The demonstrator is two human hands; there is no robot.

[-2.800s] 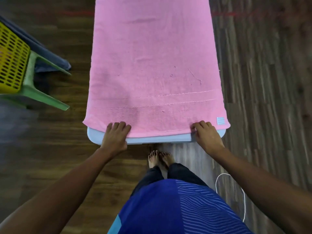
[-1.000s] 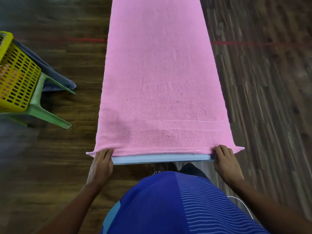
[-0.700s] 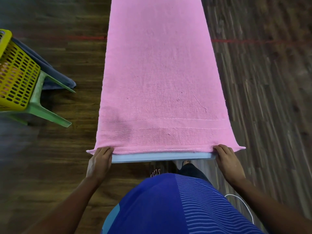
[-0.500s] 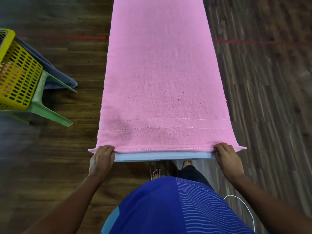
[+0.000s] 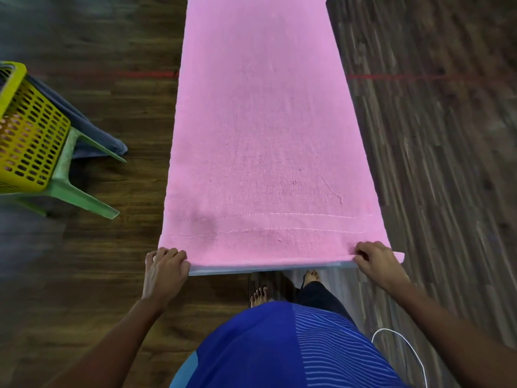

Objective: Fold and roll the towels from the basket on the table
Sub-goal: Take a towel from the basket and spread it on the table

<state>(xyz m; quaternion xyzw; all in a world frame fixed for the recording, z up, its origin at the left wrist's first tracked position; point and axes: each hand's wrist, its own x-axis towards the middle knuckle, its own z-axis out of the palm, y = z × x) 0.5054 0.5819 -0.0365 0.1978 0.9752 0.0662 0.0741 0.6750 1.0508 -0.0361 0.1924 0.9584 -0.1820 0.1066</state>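
- Starting the roll looks like the step in hand. The pink towel [image 5: 265, 135] lies flat along the narrow table [image 5: 265, 269], seemingly already folded into a long strip, with its near hem at the table's near edge.
- The left hand [image 5: 165, 273] curls its fingers over the near-left corner of the hem and grips it. The right hand [image 5: 377, 264] pinches the near-right corner, which juts a little past the table's side.
- Turn both corners over together and by the same amount, so the first turn sits square to the long edges. The two stitched lines [image 5: 265, 222] just beyond the hem give a handy check for straightness.
- Make that first turn small and tight, since a slack core would likely leave the whole roll loose.
- Terry cloth should cling to itself, so after the first turn, flat palms pushing away from the body would probably serve better than pinching.
- Watch the right side, where a corner left hanging off the table could make the roll taper.
- The towel's far end reaches the top of the view, so how much length there is to roll cannot be told.
- The yellow basket [image 5: 28, 141] sits on a green stool [image 5: 75, 191] to the left, well apart from the table, with grey-blue cloth [image 5: 92, 135] beside it. Whether more towels wait inside cannot be seen.
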